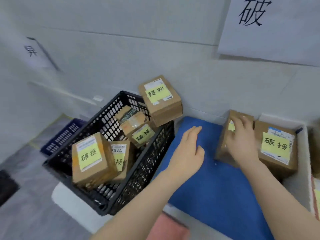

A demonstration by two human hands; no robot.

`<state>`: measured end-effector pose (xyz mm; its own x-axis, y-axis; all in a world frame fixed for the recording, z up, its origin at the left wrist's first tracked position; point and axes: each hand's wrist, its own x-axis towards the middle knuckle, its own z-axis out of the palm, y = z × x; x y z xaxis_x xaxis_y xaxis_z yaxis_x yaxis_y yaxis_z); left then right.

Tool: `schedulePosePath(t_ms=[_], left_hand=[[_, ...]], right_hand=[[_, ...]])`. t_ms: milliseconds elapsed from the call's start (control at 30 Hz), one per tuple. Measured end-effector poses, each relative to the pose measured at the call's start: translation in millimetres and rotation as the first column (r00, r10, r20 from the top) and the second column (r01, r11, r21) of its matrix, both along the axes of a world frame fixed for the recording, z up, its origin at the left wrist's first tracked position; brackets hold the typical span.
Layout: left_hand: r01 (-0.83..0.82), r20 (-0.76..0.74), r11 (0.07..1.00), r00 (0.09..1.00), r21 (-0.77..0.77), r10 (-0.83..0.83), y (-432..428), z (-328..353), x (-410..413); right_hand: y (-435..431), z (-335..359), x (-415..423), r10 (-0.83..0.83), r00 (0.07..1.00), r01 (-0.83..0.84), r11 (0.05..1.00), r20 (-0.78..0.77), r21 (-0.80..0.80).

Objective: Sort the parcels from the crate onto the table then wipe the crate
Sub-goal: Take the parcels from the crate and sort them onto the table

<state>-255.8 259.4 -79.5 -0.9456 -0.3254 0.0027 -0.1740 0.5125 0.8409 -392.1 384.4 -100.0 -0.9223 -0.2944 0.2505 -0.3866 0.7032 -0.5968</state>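
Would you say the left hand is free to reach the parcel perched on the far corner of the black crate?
Probably yes. The left hand is open and empty over the blue mat, and the parcel sits uncovered on the crate rim, nothing between them.

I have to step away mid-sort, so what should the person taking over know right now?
Right hand: gripping a parcel on the blue mat, beside the 破损 parcel.
Left hand: open, empty, over the mat.
Black crate: four parcels still inside, a 超期 parcel perched on its far rim.
Left to do: sort those five, then wipe the crate.
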Motion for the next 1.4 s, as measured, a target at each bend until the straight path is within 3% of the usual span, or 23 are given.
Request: schedulePosePath(t_ms=[167,333,500,633,767,967,1067,1233,1400], left_hand=[[-0.367,-0.083,0.918,0.930,-0.149,0.358,-58.9,-2.8,94.2],[-0.495,-0.027,0.837,0.864,-0.231,0.503,-105.1,-19.0,159.8],[-0.671,0.021,0.674,0.704,-0.309,0.710,-192.9,-37.6,192.1],[-0.554,0.231,0.772,0.743,-0.313,0.627,-246.9,-53.0,200.8],[-0.375,0.250,0.845,0.838,-0.381,0.485,-270.8,-67.5,201.3],[-0.336,0.394,0.899,0.814,-0.281,0.427,-281.7,-63.9,196.6],[-0.338,0.332,0.860,0.818,-0.383,0.469,-275.5,-61.2,197.9],[-0.365,0.164,0.804,0.858,-0.470,0.486,-268.8,-45.3,198.0],[-0.332,-0.051,0.748,0.927,-0.574,0.372,-253.1,-0.1,191.7]], right_hand=[[-70.2,4.6,76.2,0.276,0.961,-0.272,0.947,0.000,-0.174],[-124.3,-8.2,152.5,0.546,0.836,-0.533,0.833,0.055,-0.150],[-186.6,-19.2,197.0,0.712,0.695,-0.702,0.702,0.102,-0.119],[-251.0,-23.4,217.6,0.740,0.640,-0.728,0.670,0.208,-0.142],[-295.3,-43.3,223.6,0.725,0.621,-0.749,0.661,0.299,-0.046],[-301.6,-59.0,226.3,0.663,0.627,-0.675,0.724,0.409,-0.140],[-297.4,-56.3,226.2,0.633,0.631,-0.626,0.757,0.449,-0.187],[-282.5,-34.8,229.1,0.645,0.669,-0.594,0.762,0.369,-0.256],[-252.7,7.7,231.4,0.608,0.749,-0.530,0.789,0.265,-0.312]])
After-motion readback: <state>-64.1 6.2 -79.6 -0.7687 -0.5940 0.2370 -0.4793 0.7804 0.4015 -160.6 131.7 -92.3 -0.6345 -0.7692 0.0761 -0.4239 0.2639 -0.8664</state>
